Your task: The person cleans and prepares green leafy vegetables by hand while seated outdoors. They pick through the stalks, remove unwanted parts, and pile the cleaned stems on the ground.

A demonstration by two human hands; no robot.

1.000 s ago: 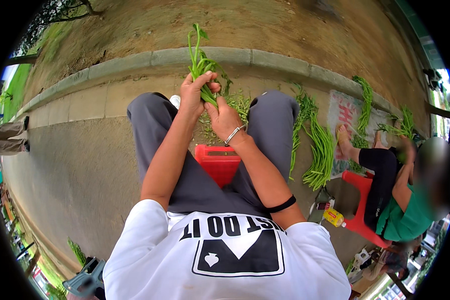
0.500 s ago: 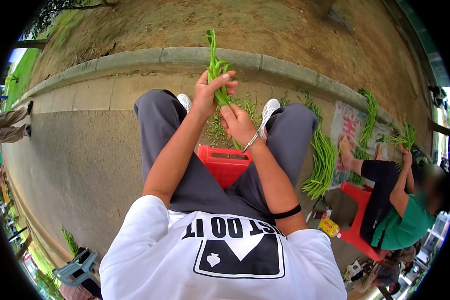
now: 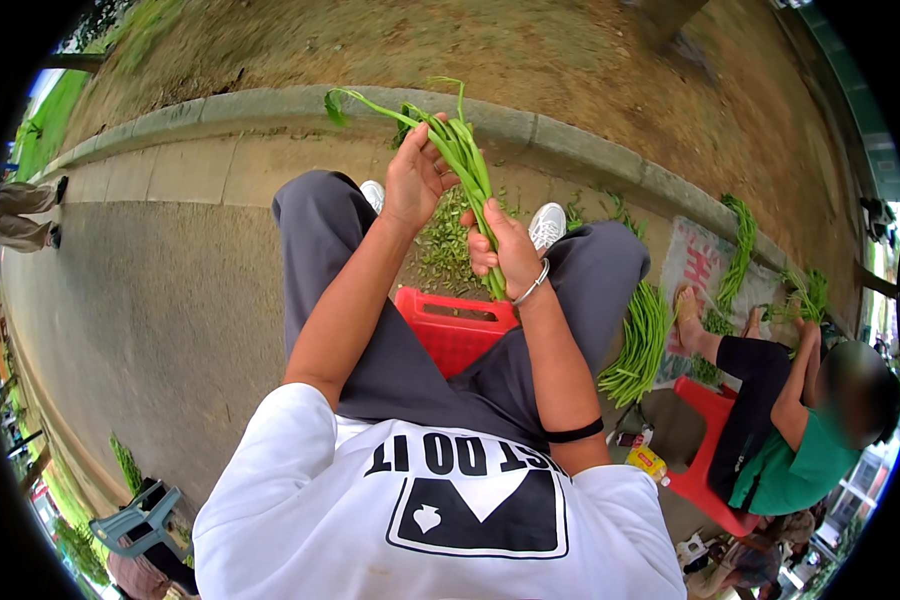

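Long green leafy-vegetable stems (image 3: 463, 155) form a loose bundle in front of me, with a thin curling tip and a small leaf toward the upper left. My right hand (image 3: 510, 250), a metal bangle at its wrist, is closed round the lower part of the bundle. Higher up, my left hand (image 3: 415, 190) has its fingers bent against the stems, partly hidden behind them. Below my hands, short green bits (image 3: 448, 235) lie scattered on the pavement between my white shoes (image 3: 547, 226).
A red plastic stool (image 3: 450, 318) is between my thighs. Right of my knee lies a pile of long green stems (image 3: 638, 345), beside a printed sheet (image 3: 685, 265). A co-worker in green (image 3: 795, 460) sits on another red stool (image 3: 705, 450). A stone kerb (image 3: 300, 108) runs ahead.
The bundle has fanned out, and its top now leans left with a tendril and leaf showing. My right hand has moved slightly right; the fingers of my left hand have shifted along the stems.
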